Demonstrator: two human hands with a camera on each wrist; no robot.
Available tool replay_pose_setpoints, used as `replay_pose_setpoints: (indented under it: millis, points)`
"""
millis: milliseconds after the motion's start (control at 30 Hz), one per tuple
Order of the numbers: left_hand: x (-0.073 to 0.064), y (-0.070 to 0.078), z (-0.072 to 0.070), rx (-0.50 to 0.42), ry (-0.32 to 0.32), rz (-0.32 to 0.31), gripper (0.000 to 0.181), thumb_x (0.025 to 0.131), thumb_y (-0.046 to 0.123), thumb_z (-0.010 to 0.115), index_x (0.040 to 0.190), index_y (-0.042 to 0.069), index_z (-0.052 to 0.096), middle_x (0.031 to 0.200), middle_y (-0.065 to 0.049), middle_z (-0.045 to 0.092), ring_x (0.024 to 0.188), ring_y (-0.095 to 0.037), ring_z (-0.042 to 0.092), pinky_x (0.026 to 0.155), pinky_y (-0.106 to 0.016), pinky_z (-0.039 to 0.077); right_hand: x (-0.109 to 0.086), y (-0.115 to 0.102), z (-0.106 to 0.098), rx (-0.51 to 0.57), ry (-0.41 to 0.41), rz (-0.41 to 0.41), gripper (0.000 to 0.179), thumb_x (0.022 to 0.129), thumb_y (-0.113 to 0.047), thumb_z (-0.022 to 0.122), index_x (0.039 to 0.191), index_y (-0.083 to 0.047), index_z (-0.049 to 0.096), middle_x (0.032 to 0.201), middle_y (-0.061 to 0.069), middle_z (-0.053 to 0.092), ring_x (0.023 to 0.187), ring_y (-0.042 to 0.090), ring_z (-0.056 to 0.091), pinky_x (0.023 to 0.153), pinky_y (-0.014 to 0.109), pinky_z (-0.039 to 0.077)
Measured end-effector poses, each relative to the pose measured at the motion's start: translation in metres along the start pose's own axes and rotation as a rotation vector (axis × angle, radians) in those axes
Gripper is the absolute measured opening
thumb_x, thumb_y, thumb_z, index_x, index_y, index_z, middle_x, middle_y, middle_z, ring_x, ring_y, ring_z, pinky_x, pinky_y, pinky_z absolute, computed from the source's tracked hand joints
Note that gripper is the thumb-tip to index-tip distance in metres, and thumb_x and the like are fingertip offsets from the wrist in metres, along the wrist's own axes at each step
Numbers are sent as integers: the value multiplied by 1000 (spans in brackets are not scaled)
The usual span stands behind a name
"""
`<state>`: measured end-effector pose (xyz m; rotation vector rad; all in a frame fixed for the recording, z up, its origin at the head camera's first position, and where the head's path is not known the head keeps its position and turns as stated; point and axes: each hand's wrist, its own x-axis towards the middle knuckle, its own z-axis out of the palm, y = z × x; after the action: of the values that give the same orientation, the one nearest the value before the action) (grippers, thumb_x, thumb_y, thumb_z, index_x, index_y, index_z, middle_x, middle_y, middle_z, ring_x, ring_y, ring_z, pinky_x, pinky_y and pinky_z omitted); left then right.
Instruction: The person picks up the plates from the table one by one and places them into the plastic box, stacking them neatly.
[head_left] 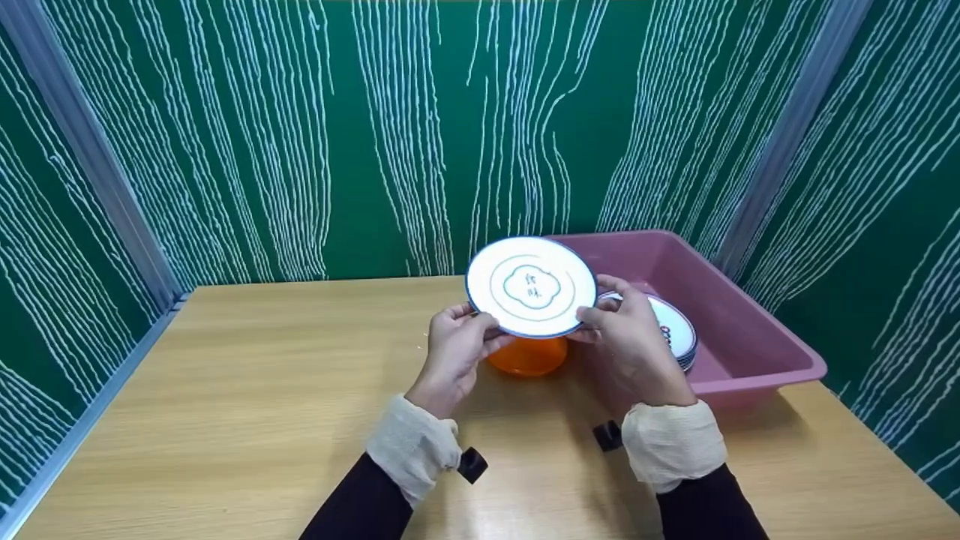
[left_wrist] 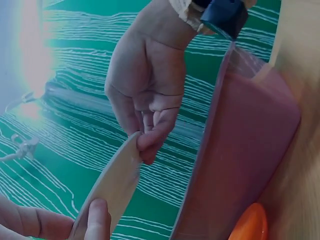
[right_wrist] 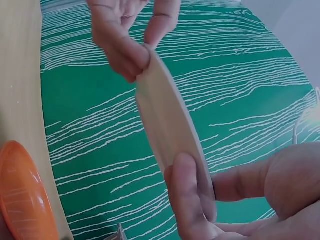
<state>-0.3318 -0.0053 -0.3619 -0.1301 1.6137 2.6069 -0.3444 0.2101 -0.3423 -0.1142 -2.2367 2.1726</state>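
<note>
Both hands hold up a white plate [head_left: 531, 319] with a thin blue rim and a blue outlined emblem with characters at its middle. My left hand [head_left: 456, 352] pinches its lower left edge, thumb on the face. At the lower right edge my right hand [head_left: 637, 341] pinches it the same way. In the right wrist view the plate [right_wrist: 165, 115] shows nearly edge-on between both hands. Below it an orange bowl-like thing [head_left: 529, 358] sits on the table, partly hidden by the plate.
A pink plastic tub [head_left: 750, 319] stands at the right of the wooden table [head_left: 247, 412], partly behind my right hand. Inside it lies a stack of white plates [head_left: 679, 330] with dark rims. Green walls [head_left: 390, 150] with white wavy lines enclose the table.
</note>
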Motion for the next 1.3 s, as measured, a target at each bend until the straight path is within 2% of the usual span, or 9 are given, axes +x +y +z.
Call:
replay_pose_setpoints:
  millis: [300, 433, 567, 667, 800, 967, 1100, 1233, 1300]
  points:
    - [2, -6, 2, 47, 10, -27, 41, 93, -2, 71, 130, 3, 52, 116, -17, 68, 92, -27, 72, 85, -32, 61, -3, -5, -6, -53, 84, -58, 63, 101, 2, 56, 158, -7, 32, 113, 16, 47, 86, 21, 61, 79, 32, 62]
    - [4, -11, 2, 127, -12, -29, 39, 95, 6, 71, 130, 5, 54, 115, -16, 68, 92, -28, 72, 83, -31, 62, -5, -5, -11, -55, 117, -59, 60, 102, -1, 55, 158, -7, 33, 117, 17, 50, 88, 21, 62, 80, 31, 62]
    - [11, -19, 1, 204, -17, -63, 35, 98, 11, 70, 129, 5, 56, 113, -15, 68, 91, -29, 71, 81, -31, 62, -3, -4, -20, -31, 147, -70, 61, 102, -1, 54, 158, -5, 32, 117, 17, 51, 85, 19, 63, 76, 31, 63]
    - [18, -27, -2, 260, -4, -82, 31, 98, 10, 68, 128, 5, 59, 112, -14, 66, 92, -29, 68, 80, -30, 62, -1, -3, -28, -16, 165, -73, 61, 102, -1, 53, 159, -4, 30, 119, 17, 51, 85, 19, 65, 76, 31, 63]
    - [28, -39, -10, 375, 10, -89, 29, 99, 7, 66, 127, 5, 59, 117, -13, 63, 101, -31, 64, 81, -33, 62, 2, -3, -38, 19, 177, -64, 61, 103, -1, 50, 160, -5, 27, 130, 18, 50, 93, 20, 67, 82, 32, 62]
    - [40, -50, -20, 450, 25, -107, 37, 97, 3, 65, 132, 0, 55, 120, -14, 63, 105, -35, 64, 83, -38, 62, 6, -3, -45, 78, 199, -55, 63, 102, 1, 50, 159, -3, 25, 124, 18, 52, 91, 18, 67, 80, 31, 62]
    - [46, -54, -25, 469, 42, -113, 41, 95, 1, 65, 133, -3, 52, 107, -13, 62, 89, -29, 65, 79, -40, 62, 8, -2, -52, 132, 219, -36, 65, 101, 3, 50, 160, -3, 23, 126, 17, 51, 88, 18, 70, 79, 31, 62]
    - [54, -57, -27, 518, 81, -141, 41, 94, 0, 65, 132, -3, 50, 89, -8, 54, 69, -20, 55, 70, -39, 60, 10, -2, -60, 221, 259, -6, 65, 101, 4, 47, 161, -4, 22, 132, 17, 49, 89, 19, 71, 79, 30, 62]
    - [58, -57, -27, 530, 102, -149, 41, 94, -1, 65, 132, -4, 49, 85, -7, 53, 64, -18, 52, 67, -37, 59, 11, -2, -62, 273, 285, 7, 65, 101, 5, 45, 161, -5, 21, 136, 16, 46, 88, 19, 71, 77, 29, 62]
